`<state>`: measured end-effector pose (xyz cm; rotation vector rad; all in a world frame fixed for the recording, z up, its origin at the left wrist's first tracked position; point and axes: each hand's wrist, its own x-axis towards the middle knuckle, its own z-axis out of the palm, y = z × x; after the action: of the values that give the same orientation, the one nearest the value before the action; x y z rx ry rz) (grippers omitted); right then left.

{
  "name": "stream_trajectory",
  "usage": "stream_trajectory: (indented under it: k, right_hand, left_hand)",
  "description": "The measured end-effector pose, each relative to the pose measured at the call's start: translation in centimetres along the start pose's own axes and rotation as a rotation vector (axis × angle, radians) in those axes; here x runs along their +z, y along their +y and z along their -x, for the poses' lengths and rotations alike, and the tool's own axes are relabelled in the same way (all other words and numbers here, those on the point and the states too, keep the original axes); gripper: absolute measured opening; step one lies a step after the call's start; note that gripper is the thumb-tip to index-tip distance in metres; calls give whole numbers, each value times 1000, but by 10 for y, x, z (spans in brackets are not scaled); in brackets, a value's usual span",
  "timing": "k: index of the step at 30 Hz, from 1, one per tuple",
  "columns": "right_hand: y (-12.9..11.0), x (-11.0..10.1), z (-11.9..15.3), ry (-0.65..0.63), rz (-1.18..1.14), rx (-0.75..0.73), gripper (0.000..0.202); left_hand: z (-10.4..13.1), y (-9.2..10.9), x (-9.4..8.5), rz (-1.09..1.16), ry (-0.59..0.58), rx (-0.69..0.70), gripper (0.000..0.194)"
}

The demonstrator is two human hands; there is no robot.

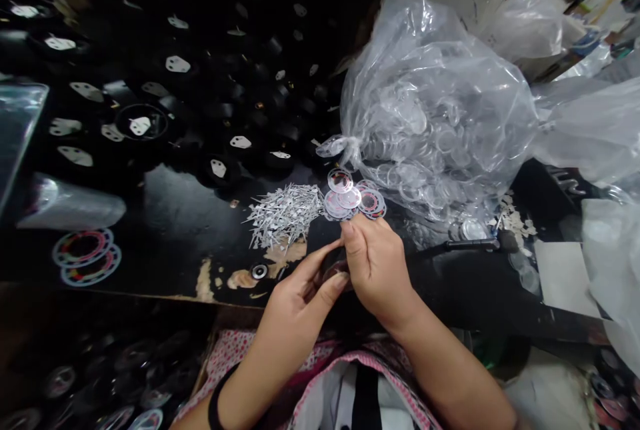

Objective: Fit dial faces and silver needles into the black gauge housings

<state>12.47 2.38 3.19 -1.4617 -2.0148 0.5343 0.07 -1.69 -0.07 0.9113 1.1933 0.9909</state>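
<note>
My left hand (pixel 300 297) and my right hand (pixel 375 263) meet over the front of a black worktable (pixel 165 217), both pinched on one small dark round part (pixel 334 269) held between their fingertips. Just beyond the fingers lies a small stack of round printed discs (pixel 350 200). To its left sits a pile of thin silver pins (pixel 285 213). A small metal ring (pixel 259 271) lies on the table by my left thumb.
A large clear plastic bag of transparent round covers (pixel 435 117) fills the right. Many black round parts with white plates (pixel 177 65) cover the back of the table. A clear plastic sleeve (pixel 70 205) and two ring-shaped discs (pixel 85 257) lie at left. More discs lie in a box at lower left (pixel 100 377).
</note>
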Motion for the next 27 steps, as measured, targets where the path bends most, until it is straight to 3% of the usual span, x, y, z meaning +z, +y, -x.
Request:
stream_trajectory:
  k: [3,6,8,10,12,15,17,19,21,23,25,27]
  right_hand:
    - [2,-3,-1,-163,-144,0,40]
    - [9,-11,-1,-275,-297,41,26]
    - [12,-12,-1,-241,-323,104,24]
    - [9,-9,-3,-250,-329,129,22]
    - [0,-4,-5,-333,-336,69,18]
    - [-12,-3,-6,-434,-307,-53,18]
    - [-13,-6,-3,-434,-278,-41,19]
    - [-8,-11,1,-412,-268,33,19]
    - [-4,-13,5,-398,-287,100,18]
    - [-2,-11,7,-402,-323,140,17]
    - [-4,-5,6,-395,-371,171,13]
    - [-6,1,4,-378,-409,190,29]
  left_hand:
    - [19,-14,-32,-162,46,-17,37]
    - [60,-35,-94,-446,164,-34,40]
    - [83,-40,-130,-736,312,64,44]
    - [87,-33,-147,-991,445,222,45]
    - [66,-18,-143,-1049,493,336,50]
    - [1,8,-125,-898,446,425,55]
    - [-43,23,-122,-899,395,549,56]
    - [-71,32,-128,-919,328,588,54]
    - [-78,37,-133,-920,282,565,50]
    - [-68,37,-131,-926,279,499,51]
    - [-48,33,-120,-906,341,448,57]
    - [-25,23,-100,-795,344,415,64]
